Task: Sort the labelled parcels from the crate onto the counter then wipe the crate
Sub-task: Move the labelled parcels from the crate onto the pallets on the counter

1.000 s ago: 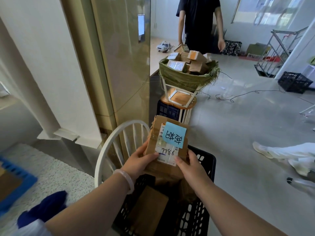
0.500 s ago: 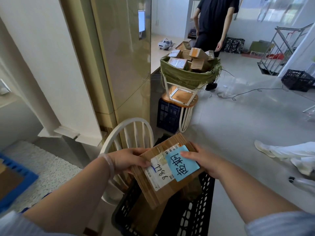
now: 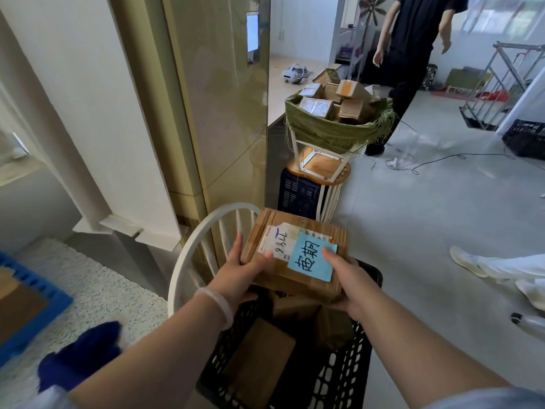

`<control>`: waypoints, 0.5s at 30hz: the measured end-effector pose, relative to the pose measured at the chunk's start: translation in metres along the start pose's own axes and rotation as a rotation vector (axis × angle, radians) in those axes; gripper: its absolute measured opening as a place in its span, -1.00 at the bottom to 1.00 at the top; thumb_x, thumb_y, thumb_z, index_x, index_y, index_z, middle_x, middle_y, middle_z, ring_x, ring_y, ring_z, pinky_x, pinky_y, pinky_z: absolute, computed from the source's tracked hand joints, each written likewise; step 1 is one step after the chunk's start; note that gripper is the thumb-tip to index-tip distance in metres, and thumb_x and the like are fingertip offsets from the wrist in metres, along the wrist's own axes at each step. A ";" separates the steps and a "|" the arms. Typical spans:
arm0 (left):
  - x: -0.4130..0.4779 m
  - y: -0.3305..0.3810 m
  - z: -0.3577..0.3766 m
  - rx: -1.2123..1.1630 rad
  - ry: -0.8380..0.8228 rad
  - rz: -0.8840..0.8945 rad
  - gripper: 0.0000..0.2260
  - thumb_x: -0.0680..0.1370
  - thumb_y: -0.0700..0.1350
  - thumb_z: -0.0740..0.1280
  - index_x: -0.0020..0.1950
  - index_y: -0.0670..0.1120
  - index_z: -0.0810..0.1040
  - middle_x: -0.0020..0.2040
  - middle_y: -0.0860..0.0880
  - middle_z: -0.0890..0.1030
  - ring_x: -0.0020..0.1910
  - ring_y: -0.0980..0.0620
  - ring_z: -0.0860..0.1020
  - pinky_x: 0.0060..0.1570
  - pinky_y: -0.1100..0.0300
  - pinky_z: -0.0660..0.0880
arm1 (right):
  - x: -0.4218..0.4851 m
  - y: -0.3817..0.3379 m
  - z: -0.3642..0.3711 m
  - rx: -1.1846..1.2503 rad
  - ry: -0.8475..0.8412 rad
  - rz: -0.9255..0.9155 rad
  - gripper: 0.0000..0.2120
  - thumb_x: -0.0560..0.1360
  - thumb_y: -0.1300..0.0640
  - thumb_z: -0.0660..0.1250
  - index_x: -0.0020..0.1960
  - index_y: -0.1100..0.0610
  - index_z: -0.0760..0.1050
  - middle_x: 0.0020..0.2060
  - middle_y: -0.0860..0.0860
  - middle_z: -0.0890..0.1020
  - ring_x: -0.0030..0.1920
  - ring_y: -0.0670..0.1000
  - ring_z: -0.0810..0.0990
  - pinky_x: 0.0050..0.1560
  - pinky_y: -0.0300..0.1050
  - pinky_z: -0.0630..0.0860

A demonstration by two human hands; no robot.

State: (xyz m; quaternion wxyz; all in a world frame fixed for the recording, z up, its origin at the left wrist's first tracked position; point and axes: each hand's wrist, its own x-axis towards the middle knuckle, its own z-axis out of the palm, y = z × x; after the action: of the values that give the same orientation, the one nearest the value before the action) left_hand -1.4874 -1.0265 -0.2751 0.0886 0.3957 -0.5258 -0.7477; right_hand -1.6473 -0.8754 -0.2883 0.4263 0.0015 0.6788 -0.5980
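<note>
One parcel (image 3: pixel 295 255), blue note (image 3: pixel 312 260) attached: your left hand (image 3: pixel 240 277) and right hand (image 3: pixel 346 283) clasp it above one black crate (image 3: pixel 333 379).

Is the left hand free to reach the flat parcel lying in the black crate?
Probably not yet: the left hand and right hand both grip the labelled box, held right over the crate above that flat parcel.

hands: L (image 3: pixel 240 274) + R (image 3: pixel 348 283) grip parcel (image 3: pixel 292 255) | above black crate (image 3: pixel 348 382) | blue note (image 3: pixel 312 261) on top
</note>
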 end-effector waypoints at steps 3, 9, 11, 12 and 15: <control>0.006 0.005 0.009 -0.069 0.177 0.042 -0.33 0.41 -0.01 0.54 0.44 0.18 0.31 0.16 -0.02 0.56 -0.02 -0.04 0.61 0.05 -0.09 0.61 | -0.002 0.010 0.011 0.034 0.003 0.035 -0.66 0.49 -0.15 0.40 0.20 -0.06 0.52 -0.11 0.03 0.74 0.01 0.16 0.68 0.12 0.30 0.55; 0.019 0.011 -0.017 0.085 0.161 0.093 -0.49 0.38 -0.08 0.56 0.27 0.11 0.47 0.06 -0.05 0.67 -0.03 -0.07 0.69 -0.01 -0.08 0.63 | -0.002 0.006 0.006 -0.047 0.074 -0.054 -0.12 0.33 -0.17 0.53 0.52 -0.07 0.19 0.23 0.06 0.59 0.20 0.17 0.57 0.14 0.16 0.53; 0.019 0.011 -0.024 0.137 0.153 0.105 -0.53 0.40 -0.09 0.55 0.23 0.14 0.47 0.05 -0.02 0.67 -0.02 -0.05 0.68 0.01 -0.06 0.63 | -0.003 -0.003 0.000 -0.222 0.131 -0.154 -0.05 0.34 -0.19 0.52 0.57 -0.14 0.06 0.45 0.06 0.37 0.41 0.19 0.39 0.30 0.19 0.39; 0.019 0.012 -0.027 0.167 0.140 0.107 -0.55 0.40 -0.10 0.55 0.21 0.15 0.48 0.04 -0.01 0.67 -0.02 -0.03 0.68 0.02 -0.06 0.63 | -0.005 -0.007 -0.001 -0.348 0.135 -0.227 -0.07 0.35 -0.20 0.51 0.57 -0.18 0.06 0.51 0.04 0.28 0.47 0.17 0.30 0.35 0.20 0.33; 0.016 0.018 -0.033 0.193 0.077 0.068 -0.58 0.41 -0.12 0.54 0.18 0.15 0.49 -0.01 -0.01 0.71 -0.03 -0.01 0.69 0.05 -0.07 0.62 | -0.008 -0.017 0.002 -0.679 -0.025 -0.325 -0.13 0.38 -0.21 0.49 0.52 -0.33 0.06 0.52 -0.04 0.27 0.47 0.09 0.31 0.33 0.15 0.39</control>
State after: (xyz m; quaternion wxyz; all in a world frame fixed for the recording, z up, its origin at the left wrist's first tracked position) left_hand -1.4805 -1.0669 -0.2725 0.0955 0.4129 -0.6046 -0.6744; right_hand -1.6498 -0.8776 -0.2701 0.3103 -0.2550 0.8244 -0.3989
